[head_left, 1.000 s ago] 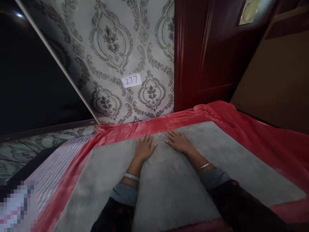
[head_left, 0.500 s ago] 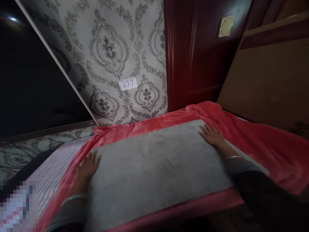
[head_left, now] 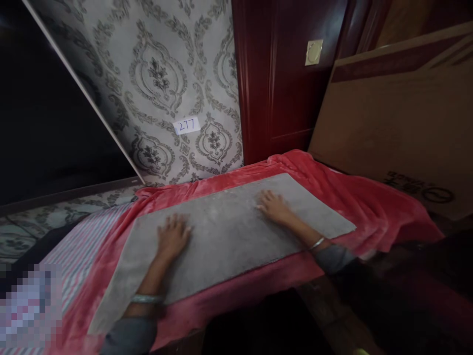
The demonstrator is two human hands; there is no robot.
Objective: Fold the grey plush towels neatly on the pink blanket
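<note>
A grey rectangular mat of soft-looking cloth [head_left: 221,236] lies spread out on a red plush blanket [head_left: 354,197]. On the left part of the mat, my left hand [head_left: 173,237] rests palm down with its fingers spread. My right hand [head_left: 274,207] lies on the mat's right half, nearer its far edge, fingers apart and slightly blurred. Neither hand grips anything. The mat looks flat, its near edge running above a strip of the blanket.
A striped cloth [head_left: 83,241] shows left of the blanket. Behind stand a patterned wall with a paper label [head_left: 186,125], a dark screen [head_left: 55,108] at left, and a dark red door panel [head_left: 288,84]. A large cardboard box [head_left: 391,123] leans at the right.
Both hands have moved inward across the mat from its left and right edges, so they are closer together. The view has shifted a little to the right.
</note>
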